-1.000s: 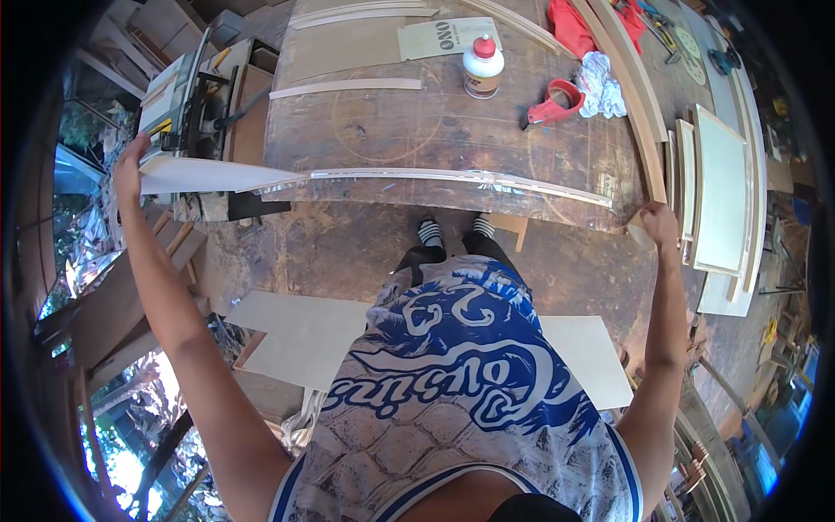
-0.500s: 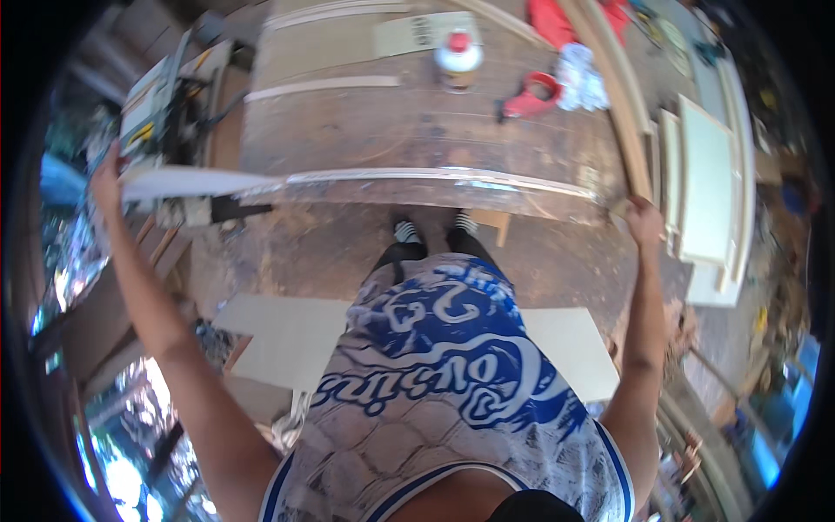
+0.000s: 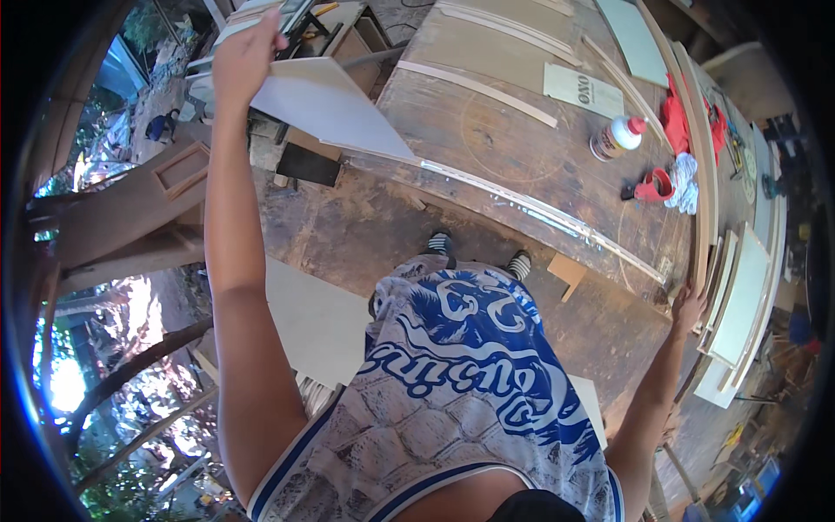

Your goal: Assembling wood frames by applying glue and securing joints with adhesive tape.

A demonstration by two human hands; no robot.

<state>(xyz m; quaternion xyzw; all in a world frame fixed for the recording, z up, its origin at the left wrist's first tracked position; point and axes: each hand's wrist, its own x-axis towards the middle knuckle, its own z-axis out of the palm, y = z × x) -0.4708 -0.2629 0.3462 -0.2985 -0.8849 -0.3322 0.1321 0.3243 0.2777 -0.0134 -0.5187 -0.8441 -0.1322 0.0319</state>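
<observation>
High on the left, my left hand (image 3: 246, 65) is closed on the edge of a thin white panel (image 3: 326, 100). The panel is tilted and tapers toward the front edge of the wooden workbench (image 3: 513, 157). Its narrow tip meets a long pale strip (image 3: 539, 213) lying along that edge, with shiny whitish patches on it; whether the two are joined I cannot tell. At the bench's right corner my right hand (image 3: 688, 309) has its fingers curled in, touching the near end of a long wooden plank (image 3: 703, 191). What it grips is hidden.
On the bench stand a white bottle with a red cap (image 3: 616, 139), a red ring-shaped tool (image 3: 654, 184) and a crumpled pale cloth (image 3: 684, 178). Thin wood strips (image 3: 478, 91) lie farther back. Pale panels (image 3: 739, 296) lean at right. A white sheet (image 3: 317, 322) lies on the floor.
The view has turned left, so the bench now slants down to the right. My left hand has risen with the white panel, showing more of its face. My right hand stays at the bench corner.
</observation>
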